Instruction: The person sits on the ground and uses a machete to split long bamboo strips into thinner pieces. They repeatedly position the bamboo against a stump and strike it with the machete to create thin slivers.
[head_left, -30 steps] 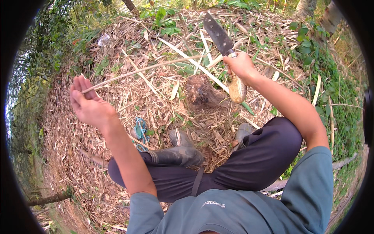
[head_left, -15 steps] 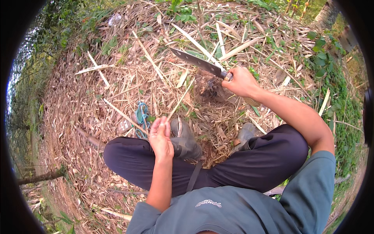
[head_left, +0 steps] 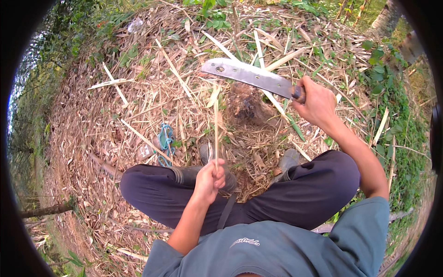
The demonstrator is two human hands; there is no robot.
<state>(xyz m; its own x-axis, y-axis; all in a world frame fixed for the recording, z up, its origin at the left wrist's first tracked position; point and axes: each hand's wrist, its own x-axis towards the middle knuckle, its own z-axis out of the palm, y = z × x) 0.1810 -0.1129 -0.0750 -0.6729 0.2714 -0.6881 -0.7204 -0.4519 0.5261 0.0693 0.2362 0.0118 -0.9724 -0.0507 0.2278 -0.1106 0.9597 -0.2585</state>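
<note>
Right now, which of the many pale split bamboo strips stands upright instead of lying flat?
The thin pale bamboo strip gripped in the left hand; it alone stands upright.

Thin, pale bamboo strip (head_left: pixel 215 134), straight and dry-looking, standing near upright from the left hand (head_left: pixel 210 181), lower end pinched in the closed grip, upper end reaching up just beside the blade's edge; whether touching it, hard to tell. Broad machete (head_left: pixel 251 75), flat steel blade, grey and shiny, with a small hole near the blunt squared tip, lying almost level above the ground, tip toward the left, slightly higher than the handle end. Dark handle nearly all hidden inside the right hand (head_left: pixel 317 102), closed tight around it, above a brown stump.
</note>
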